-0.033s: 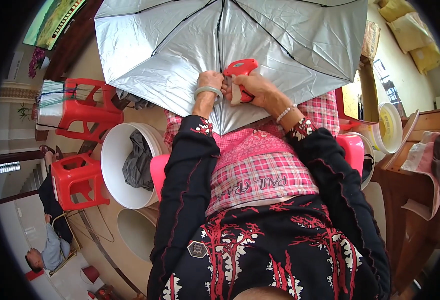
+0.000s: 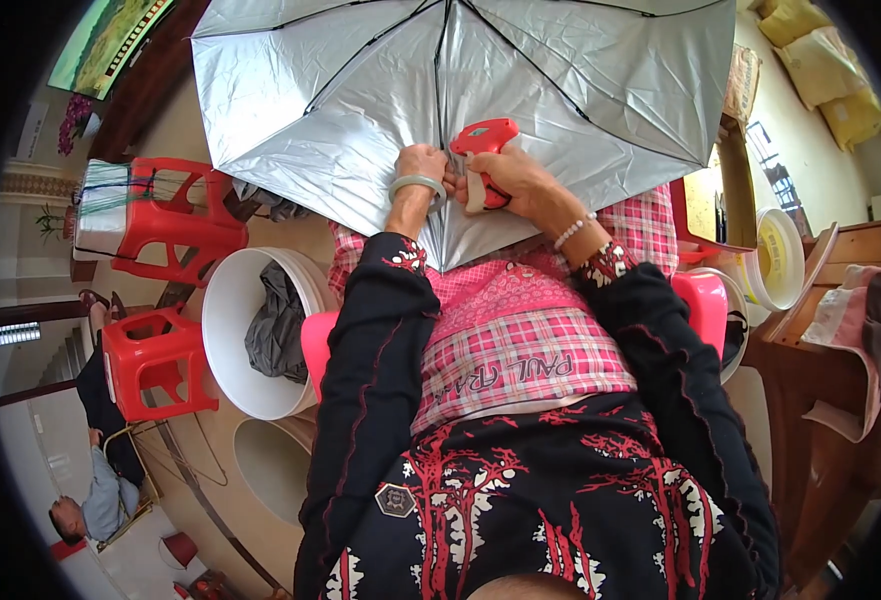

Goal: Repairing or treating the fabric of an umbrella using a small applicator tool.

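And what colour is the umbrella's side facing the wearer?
Silver; the umbrella shows best in the head view.

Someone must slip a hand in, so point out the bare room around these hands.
On the broad silver fabric umbrella, bare patches lie left of the left hand and right of the right hand, below the thin, slanting black ribs. Between these patches it is crowded: both hands and the red-and-white pistol-shaped tool sit close together.

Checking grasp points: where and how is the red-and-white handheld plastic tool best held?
Probably take the tool by its pale handle, from the person's right: it extends nearer the body from the broad red head, and the left grip crowds the other side.
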Demonstrator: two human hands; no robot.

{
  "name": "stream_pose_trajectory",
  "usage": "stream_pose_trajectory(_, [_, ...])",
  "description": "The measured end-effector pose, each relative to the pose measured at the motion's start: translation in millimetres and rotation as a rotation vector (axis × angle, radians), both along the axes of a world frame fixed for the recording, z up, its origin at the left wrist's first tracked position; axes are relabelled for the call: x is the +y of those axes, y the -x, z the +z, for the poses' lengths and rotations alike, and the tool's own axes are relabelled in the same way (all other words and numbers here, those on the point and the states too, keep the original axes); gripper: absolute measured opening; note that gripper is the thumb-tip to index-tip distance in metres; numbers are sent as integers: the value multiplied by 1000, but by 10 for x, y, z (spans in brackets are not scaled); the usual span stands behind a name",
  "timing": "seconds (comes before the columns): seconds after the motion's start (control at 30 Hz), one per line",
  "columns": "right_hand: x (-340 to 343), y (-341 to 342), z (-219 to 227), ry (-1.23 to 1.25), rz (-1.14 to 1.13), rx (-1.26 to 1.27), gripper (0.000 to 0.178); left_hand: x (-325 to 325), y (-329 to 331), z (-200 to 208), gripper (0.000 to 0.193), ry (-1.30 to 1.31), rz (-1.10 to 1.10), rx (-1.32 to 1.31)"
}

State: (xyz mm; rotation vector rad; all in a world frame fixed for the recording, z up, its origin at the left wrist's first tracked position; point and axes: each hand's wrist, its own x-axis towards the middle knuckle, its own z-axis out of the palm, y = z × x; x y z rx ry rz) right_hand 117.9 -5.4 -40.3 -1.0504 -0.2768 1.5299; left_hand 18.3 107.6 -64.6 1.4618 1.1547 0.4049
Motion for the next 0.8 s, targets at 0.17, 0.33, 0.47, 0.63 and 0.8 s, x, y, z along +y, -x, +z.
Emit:
stream_pose_trajectory(0.17, [-345,-220,945,-65,39,-539,28,522,9,-96,20,-134,-458,489])
stream_pose_trajectory(0.33, [-595,-559,1290,-65,-73,-1167,31,1082,318,604,25,-663,-463,982])
stream_pose_trajectory(0.47, [-534,-642,1096,-39,-176,-1184,32,1169,558,837,28,-923,-229,1031])
stream_pose_trajectory(0.63, [-401,-609,714,76,-12,-1013,30,795,278,573,30,-928,-368,869])
stream_pose_trajectory(0.8, [-319,-490,453,7,-66,-754,28,205,-144,350,31,-829,-303,715])
